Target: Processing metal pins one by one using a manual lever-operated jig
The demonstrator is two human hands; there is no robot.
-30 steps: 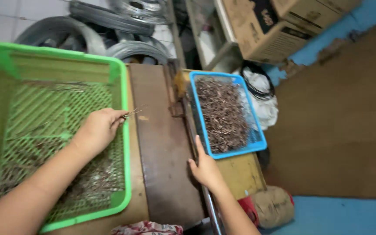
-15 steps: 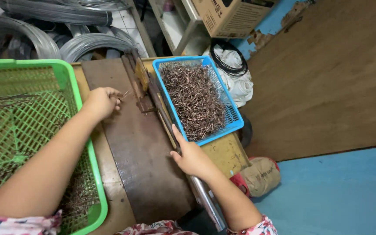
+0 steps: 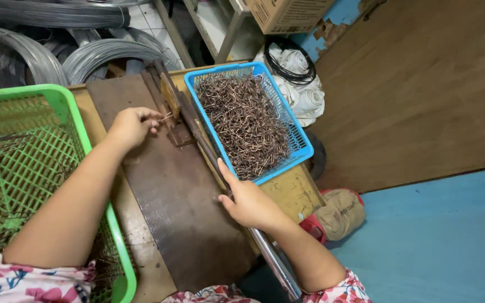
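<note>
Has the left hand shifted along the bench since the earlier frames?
Yes. The left hand has come off the green basket's rim and gone right across the dark plate, nearer the blue basket. It pinches a small wire piece.

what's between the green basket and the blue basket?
In the head view, a dark metal plate on the bench, the left hand holding a short wire piece, and the long lever bar beside the blue basket; green basket.

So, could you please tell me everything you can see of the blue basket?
The blue basket is a rectangular tray of what looks like plastic, with slotted walls and a solid rim. It lies at an angle on the yellowish bench top, right of the long metal lever bar. It holds a heap of bent brownish wire pieces. The right hand rests near its lower corner.
</note>
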